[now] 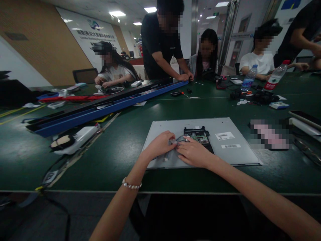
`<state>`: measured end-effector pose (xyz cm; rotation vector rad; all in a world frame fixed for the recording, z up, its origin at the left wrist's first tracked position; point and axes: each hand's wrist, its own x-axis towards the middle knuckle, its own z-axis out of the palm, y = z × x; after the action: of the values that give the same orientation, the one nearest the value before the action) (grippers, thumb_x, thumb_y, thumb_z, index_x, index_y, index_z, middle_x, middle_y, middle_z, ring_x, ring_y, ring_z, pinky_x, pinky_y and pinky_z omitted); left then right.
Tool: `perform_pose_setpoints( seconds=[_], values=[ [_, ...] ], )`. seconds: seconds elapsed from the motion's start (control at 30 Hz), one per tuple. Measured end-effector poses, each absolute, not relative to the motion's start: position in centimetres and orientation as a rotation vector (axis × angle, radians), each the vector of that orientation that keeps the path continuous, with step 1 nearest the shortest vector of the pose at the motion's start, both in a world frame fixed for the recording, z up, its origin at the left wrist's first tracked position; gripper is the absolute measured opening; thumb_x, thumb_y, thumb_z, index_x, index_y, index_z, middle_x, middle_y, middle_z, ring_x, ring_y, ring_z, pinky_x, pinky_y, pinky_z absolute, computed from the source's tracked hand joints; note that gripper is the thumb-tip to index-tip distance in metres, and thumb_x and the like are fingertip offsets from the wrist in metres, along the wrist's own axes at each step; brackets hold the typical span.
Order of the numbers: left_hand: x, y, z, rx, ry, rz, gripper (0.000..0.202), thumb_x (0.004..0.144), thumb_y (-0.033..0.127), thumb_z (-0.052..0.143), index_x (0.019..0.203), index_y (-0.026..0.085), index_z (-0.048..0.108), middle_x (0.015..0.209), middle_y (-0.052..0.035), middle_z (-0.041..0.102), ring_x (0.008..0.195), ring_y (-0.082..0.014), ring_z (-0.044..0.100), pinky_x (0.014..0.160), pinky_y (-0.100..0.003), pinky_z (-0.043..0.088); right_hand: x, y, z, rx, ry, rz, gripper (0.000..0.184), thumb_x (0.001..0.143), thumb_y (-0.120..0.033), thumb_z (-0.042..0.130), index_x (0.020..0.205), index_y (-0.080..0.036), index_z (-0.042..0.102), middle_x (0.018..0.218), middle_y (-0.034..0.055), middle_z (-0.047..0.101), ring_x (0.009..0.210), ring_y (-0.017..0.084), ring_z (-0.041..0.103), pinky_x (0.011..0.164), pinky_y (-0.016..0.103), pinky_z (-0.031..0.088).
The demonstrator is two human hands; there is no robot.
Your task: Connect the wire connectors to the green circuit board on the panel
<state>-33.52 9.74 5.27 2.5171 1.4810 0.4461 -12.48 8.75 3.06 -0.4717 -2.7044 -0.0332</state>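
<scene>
Pinching what appears to be grey wiring [180, 138], the left hand [162, 143] sits close by the right hand [195, 153], which lies with extended fingers over the metal panel [173, 125]; whether it grips anything cannot be told. The step in hand looks like handling this wiring beside the exposed circuit board [201, 138], at two o'clock. The next move seems to call for a steady panel and a light touch. Printed labels [225, 136] show at three o'clock; farther out, a blue rail [112, 108] crosses the green table [117, 147] at ten.
</scene>
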Motion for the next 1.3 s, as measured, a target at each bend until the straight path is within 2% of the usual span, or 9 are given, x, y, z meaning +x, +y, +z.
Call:
perform_pose_setpoints(
  seconds=[0.17,0.3,0.47,0.77,0.9,1.1,1.3],
  values=[
    [-34.0,10.1,4.6,2.418,1.495,0.467,0.018,0.080,0.028,0.059,0.094,0.017,0.062,0.092,-0.0066,0.063,0.087,-0.0201,0.060,0.081,-0.033,0.047,-12.0,7.8,3.5,-0.465,-2.773,-0.058,0.037,0.094,-0.036,0.048,0.112,-0.008,0.064,0.116,0.0168,0.067,0.114,0.024,0.059,0.113,0.045,0.024],
    [-34.1,10.5,4.2,2.331,1.507,0.488,0.014,0.081,0.023,0.055,0.092,0.017,0.063,0.092,-0.0061,0.064,0.086,-0.0191,0.061,0.080,-0.032,0.048,-12.1,7.2,3.8,-0.448,-2.804,-0.128,0.045,0.093,-0.043,0.047,0.111,-0.005,0.064,0.115,0.0195,0.067,0.109,0.026,0.061,0.114,0.044,0.023],
    [-34.4,10.9,3.6,2.313,1.499,0.519,0.012,0.081,0.022,0.056,0.090,0.018,0.062,0.091,-0.0052,0.064,0.085,-0.0183,0.061,0.079,-0.031,0.049,-11.9,6.3,4.2,-0.430,-2.828,-0.182,0.053,0.091,-0.048,0.047,0.111,-0.003,0.064,0.114,0.0214,0.067,0.107,0.028,0.062,0.112,0.042,0.027],
    [-34.3,10.9,3.5,2.341,1.493,0.523,0.019,0.078,0.029,0.061,0.092,0.017,0.062,0.091,-0.0060,0.064,0.086,-0.0197,0.061,0.081,-0.032,0.049,-11.3,3.9,3.3,-0.557,-2.793,-0.113,0.076,0.087,-0.062,0.045,0.124,0.004,0.055,0.126,0.0283,0.058,0.122,0.033,0.053,0.112,0.043,0.029],
    [-33.8,10.4,3.9,2.395,1.543,0.463,0.020,0.080,0.029,0.059,0.096,0.017,0.061,0.092,-0.0066,0.063,0.088,-0.0205,0.061,0.082,-0.033,0.048,-11.2,3.9,3.1,-0.616,-2.742,0.001,0.069,0.089,-0.059,0.047,0.127,-0.001,0.054,0.129,0.0245,0.057,0.123,0.031,0.052,0.112,0.045,0.029],
    [-31.8,8.3,4.9,2.503,1.797,0.332,0.025,0.082,0.021,0.055,0.105,0.013,0.058,0.100,-0.0118,0.062,0.096,-0.0238,0.060,0.087,-0.034,0.045,-9.3,4.1,4.0,-0.695,-2.622,0.231,0.045,0.093,-0.033,0.049,0.133,-0.012,0.050,0.129,0.0146,0.061,0.119,0.024,0.056,0.109,0.045,0.037],
    [-29.6,5.9,5.5,2.412,2.029,0.314,0.034,0.086,0.022,0.052,0.119,0.015,0.050,0.108,-0.0134,0.063,0.101,-0.0260,0.060,0.084,-0.035,0.045,-3.5,4.7,3.9,-1.007,-2.342,0.285,0.043,0.094,-0.034,0.046,0.135,-0.021,0.050,0.129,0.0094,0.061,0.118,0.025,0.057,0.100,0.047,0.046]
  ],
)
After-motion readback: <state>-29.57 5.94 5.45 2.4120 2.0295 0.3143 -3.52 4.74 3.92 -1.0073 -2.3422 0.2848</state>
